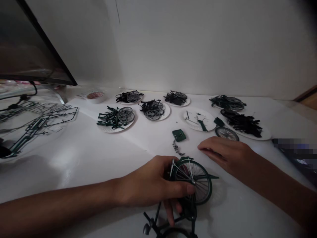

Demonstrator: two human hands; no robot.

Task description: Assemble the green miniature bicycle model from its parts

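My left hand grips a dark green model bicycle lying on the white table, with the thumb across its spoked wheel. My right hand rests palm down on the table just beyond it, fingers stretched flat towards a small grey chain piece. A green flat part lies a little farther back. A loose spoked wheel sits right of my right hand.
Several white paper plates with bicycle parts stand along the back by the wall. Plastic part frames lie at the left under a dark monitor. A tape roll sits near the back left. A dark object lies at the right edge.
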